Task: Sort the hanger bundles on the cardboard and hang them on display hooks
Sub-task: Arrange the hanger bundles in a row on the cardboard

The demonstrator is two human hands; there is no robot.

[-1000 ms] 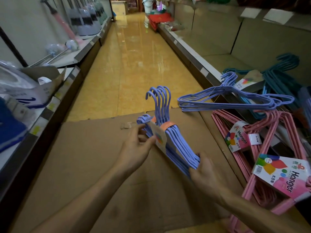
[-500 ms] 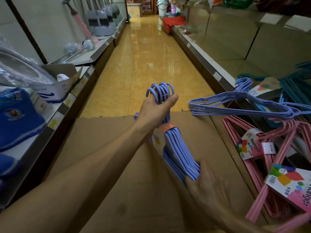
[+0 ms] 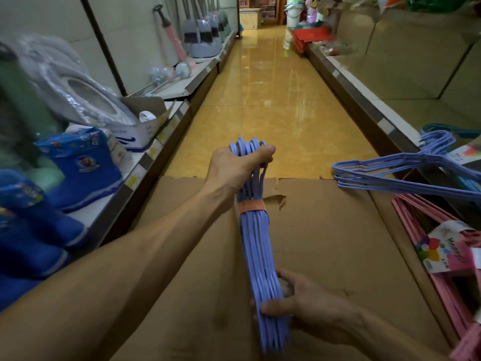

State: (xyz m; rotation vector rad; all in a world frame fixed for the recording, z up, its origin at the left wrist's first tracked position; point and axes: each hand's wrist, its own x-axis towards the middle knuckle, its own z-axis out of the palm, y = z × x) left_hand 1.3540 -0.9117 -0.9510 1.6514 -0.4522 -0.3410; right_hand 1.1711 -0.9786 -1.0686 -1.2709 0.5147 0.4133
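A purple hanger bundle [image 3: 256,246] with an orange band lies lengthwise above the cardboard [image 3: 325,243], held at both ends. My left hand [image 3: 234,170] grips its hooks at the far end. My right hand [image 3: 309,308] clasps the near end of the bars. A second purple hanger bundle [image 3: 395,175] rests at the right, partly over the cardboard's edge. Pink hanger bundles [image 3: 442,261] with colourful labels lie at the lower right. Teal hangers [image 3: 447,128] show on the right shelf.
A shop aisle with a glossy yellow floor [image 3: 273,100] runs ahead. The left shelf [image 3: 145,162] carries blue boots, a wrapped toilet seat, brushes and dustpans. A long low shelf [image 3: 364,100] with beige back panels lines the right.
My left hand moved from the label up to the hooks and closed on them. The bundle turned edge-on and straightened lengthwise. The view tilted up along the aisle.
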